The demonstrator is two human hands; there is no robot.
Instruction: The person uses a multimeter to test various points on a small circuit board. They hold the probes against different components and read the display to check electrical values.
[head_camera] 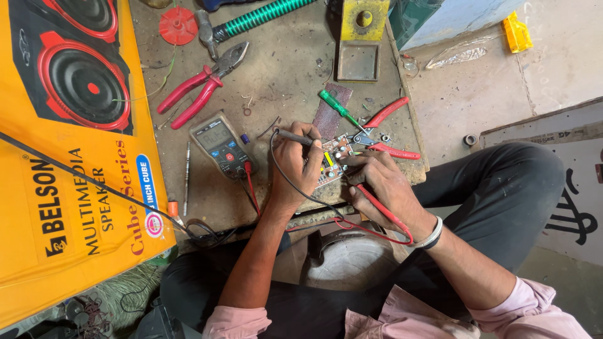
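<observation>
Nearest: right hand [377, 179] clenched on the red probe [375, 204], lead trailing back toward the wrist, tip end hidden under the fingers at the circuit board [331, 164]. Left hand [295, 164] grips the black probe [294, 136] — long axis roughly left-right, tip pointing right onto the board's upper-left edge. Board sits between both hands, touching both, tilted on the surface [282, 75], long axis running lower-left to upper-right. Left of it: multimeter [221, 144], both leads plugged in. Farther out — red cutters [389, 135], green screwdriver [336, 108], red pliers [201, 85].
</observation>
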